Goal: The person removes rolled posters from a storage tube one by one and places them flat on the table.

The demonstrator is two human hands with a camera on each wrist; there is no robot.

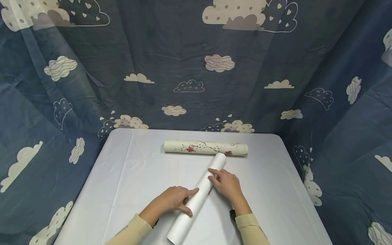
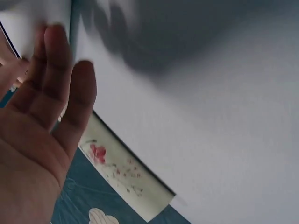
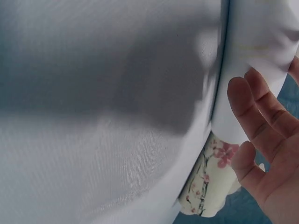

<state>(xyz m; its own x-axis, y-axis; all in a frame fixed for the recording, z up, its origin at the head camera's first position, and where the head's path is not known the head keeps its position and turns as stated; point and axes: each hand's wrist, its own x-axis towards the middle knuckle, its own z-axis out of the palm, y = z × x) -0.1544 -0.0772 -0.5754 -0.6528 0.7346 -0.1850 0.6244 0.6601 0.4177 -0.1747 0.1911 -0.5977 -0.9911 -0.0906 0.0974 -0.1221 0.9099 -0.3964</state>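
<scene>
Cream blossom-printed cylindrical roll [image 1: 205, 148]: one. Plain white cylindrical roll [image 1: 199, 200]: one. Bare hands [image 1: 171, 200]: two. Beige sleeves [image 1: 132, 232]: two. White-topped table [image 1: 269, 190]: one.

A long, plain white tube [image 1: 202, 195], tightly rolled, lies flat and slantwise on the worktop [image 1: 144, 163]; its near end points left, its far end right, close by a cream roll [image 1: 205, 148] with red blossoms.

Blue cloud-print drapes [image 1: 165, 44], white table [image 1: 272, 187]
</scene>
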